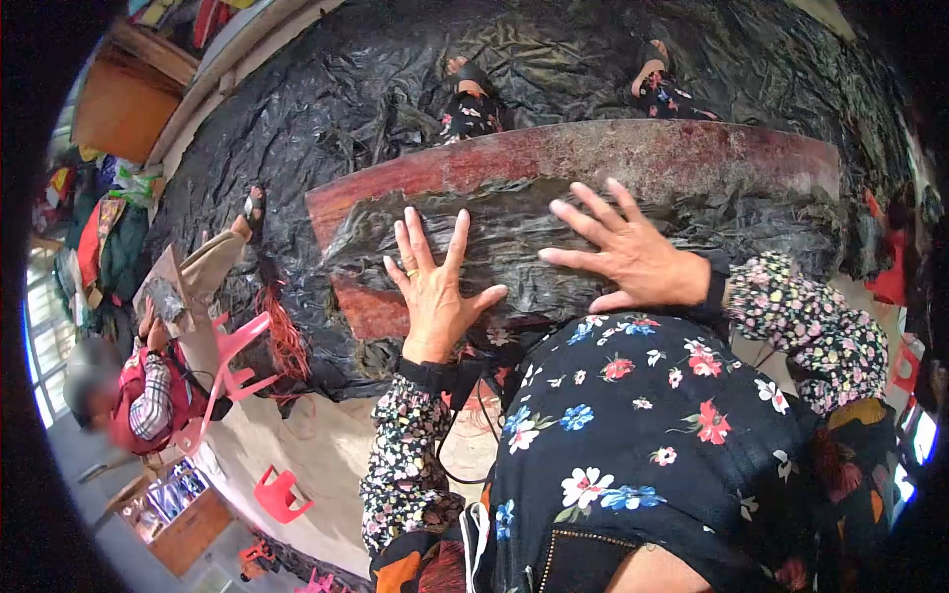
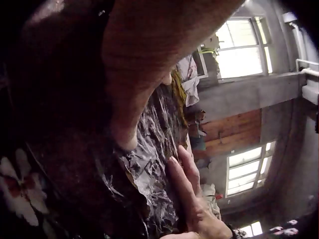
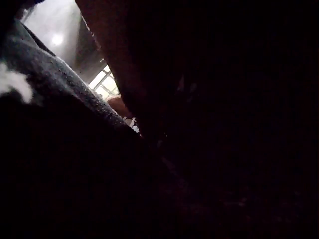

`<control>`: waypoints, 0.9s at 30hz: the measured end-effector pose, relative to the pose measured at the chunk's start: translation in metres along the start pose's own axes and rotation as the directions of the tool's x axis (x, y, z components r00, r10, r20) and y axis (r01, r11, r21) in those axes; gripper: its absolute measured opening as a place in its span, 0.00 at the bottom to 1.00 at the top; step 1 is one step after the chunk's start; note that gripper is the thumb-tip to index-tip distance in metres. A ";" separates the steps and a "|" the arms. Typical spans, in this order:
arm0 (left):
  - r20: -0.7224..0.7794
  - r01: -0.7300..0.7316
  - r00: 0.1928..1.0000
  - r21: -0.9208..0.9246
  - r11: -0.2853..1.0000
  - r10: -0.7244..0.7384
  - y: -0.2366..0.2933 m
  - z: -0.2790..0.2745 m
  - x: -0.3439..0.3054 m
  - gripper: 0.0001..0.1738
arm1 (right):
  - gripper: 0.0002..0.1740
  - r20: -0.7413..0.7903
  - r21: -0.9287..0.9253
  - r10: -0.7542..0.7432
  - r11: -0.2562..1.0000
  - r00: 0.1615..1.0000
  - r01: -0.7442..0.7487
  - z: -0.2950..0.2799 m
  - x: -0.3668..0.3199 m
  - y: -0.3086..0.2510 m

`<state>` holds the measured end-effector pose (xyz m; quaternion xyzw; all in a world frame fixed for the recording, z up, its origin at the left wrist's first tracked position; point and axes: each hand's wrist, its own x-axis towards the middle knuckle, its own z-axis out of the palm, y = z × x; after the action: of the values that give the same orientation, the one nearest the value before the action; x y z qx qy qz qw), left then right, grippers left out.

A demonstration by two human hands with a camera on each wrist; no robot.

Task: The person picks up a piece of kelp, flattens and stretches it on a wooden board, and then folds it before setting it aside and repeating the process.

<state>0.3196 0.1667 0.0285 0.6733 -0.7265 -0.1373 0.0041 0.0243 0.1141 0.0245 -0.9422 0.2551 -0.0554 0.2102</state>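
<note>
A long reddish-brown board (image 1: 474, 170) lies across the person's lap. Over it stretches a dark, wrinkled, leathery sheet (image 1: 514, 227), shiny where light falls on it in the left wrist view. The left hand (image 1: 432, 295) rests on the sheet's left part, fingers spread and straight, a ring on one finger. Farther right, the right hand (image 1: 638, 259) lies on the same sheet with its fingers extended and apart. In the left wrist view, the right hand (image 2: 202, 216) shows beyond the left hand (image 2: 137, 104). The right wrist view is mostly dark, hiding that hand's contact.
More dark wrinkled sheets (image 1: 326, 109) cover the floor around the board. At left, another person (image 1: 148, 395) sits by a pink plastic chair (image 1: 229, 376), with a bundle of red strings (image 1: 284, 331) nearby. A pink stool (image 1: 282, 494) stands behind.
</note>
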 end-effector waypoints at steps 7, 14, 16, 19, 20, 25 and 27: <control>-0.007 -0.009 1.000 -0.033 0.999 0.009 -0.006 0.008 0.005 0.65 | 0.55 -0.001 -0.028 0.015 0.999 1.000 -0.015 0.004 -0.014 0.018; 0.027 -0.005 1.000 -0.024 1.000 0.006 -0.006 -0.004 0.000 0.64 | 0.36 -0.391 -0.019 0.065 0.997 0.918 -0.079 -0.028 -0.034 0.030; -0.024 -0.038 0.999 -0.037 0.999 0.037 -0.004 -0.009 0.003 0.57 | 0.31 -0.406 0.149 0.255 0.966 0.878 -0.212 -0.023 -0.055 0.047; -0.395 -0.305 0.883 -0.067 0.950 0.255 0.016 -0.022 0.021 0.41 | 0.28 -0.353 0.181 0.353 0.934 0.866 -0.307 -0.021 -0.082 0.051; -0.394 -0.317 0.880 -0.070 0.946 0.265 0.023 -0.024 0.031 0.41 | 0.28 -0.356 0.179 0.362 0.931 0.861 -0.318 -0.022 -0.090 0.050; -0.292 -0.336 0.905 -0.043 0.941 0.310 0.016 -0.010 0.073 0.26 | 0.26 -0.457 -0.016 0.365 0.908 0.811 -0.418 -0.010 -0.123 0.050; -0.330 -0.385 0.874 -0.020 0.923 0.358 0.007 -0.004 0.078 0.18 | 0.19 -0.460 0.028 0.398 0.900 0.794 -0.435 -0.002 -0.129 0.053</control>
<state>0.3060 0.0898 0.0200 0.5335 -0.8254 -0.0536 0.1765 -0.1114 0.1372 0.0043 -0.8307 0.5000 -0.2167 0.1142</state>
